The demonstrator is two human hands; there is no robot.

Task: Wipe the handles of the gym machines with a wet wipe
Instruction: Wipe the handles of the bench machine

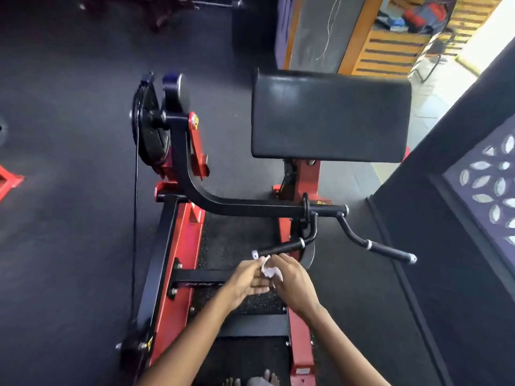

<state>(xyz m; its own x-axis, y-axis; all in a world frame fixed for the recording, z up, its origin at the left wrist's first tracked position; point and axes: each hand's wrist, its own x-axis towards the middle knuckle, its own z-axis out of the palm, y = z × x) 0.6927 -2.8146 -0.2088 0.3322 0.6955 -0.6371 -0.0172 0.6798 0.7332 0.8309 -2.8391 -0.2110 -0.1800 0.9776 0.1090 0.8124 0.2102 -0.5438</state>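
A red and black curl machine stands in front of me with two black handles on a cross bar. The left handle [278, 248] points toward me and ends just above my hands. The right handle [390, 250] angles out to the right, untouched. A small white wet wipe [269, 270] is bunched between both hands just below the left handle's tip. My left hand [248, 282] has its fingers stretched toward the wipe. My right hand [292, 277] pinches the wipe's right side.
A black arm pad [331, 118] sits beyond the handles. The curved black lever arm [195, 188] and pulley wheel [150, 126] are on the left. A dark wall with a patterned panel [493, 188] rises on the right. Dark rubber floor [69, 218] lies to the left.
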